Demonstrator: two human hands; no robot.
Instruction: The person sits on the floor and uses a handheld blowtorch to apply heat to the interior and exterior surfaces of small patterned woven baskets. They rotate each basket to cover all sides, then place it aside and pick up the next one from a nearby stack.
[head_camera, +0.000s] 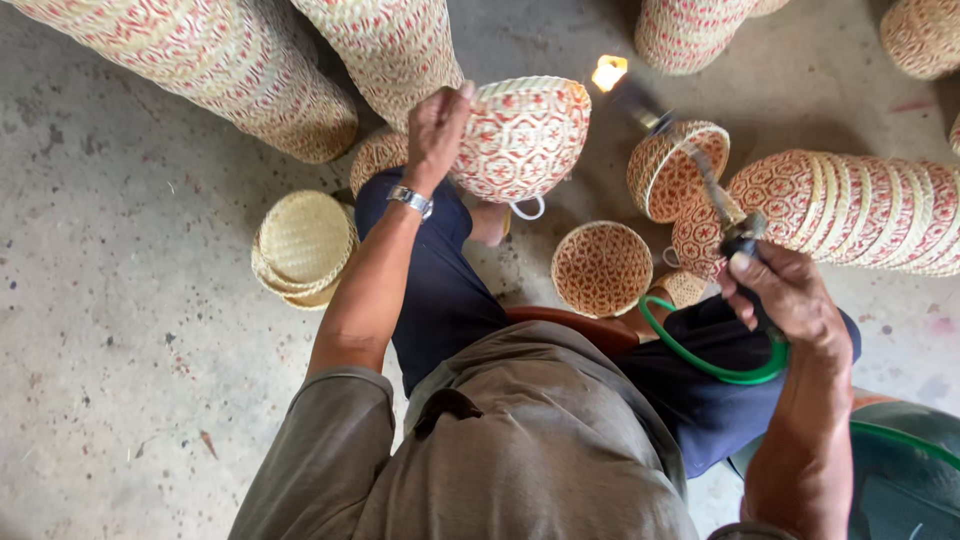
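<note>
At upper centre our left hand (436, 125) closes tight on a woven basket (522, 135); right hand (785, 292) grips the lit torch (690, 165)

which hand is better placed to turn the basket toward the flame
Left. The left hand already grips the basket by its side, while the right hand is busy holding the torch, whose flame sits just beyond the rim.

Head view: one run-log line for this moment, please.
left hand: holds woven basket | right hand: grips lit torch | flame: beside basket rim
</note>
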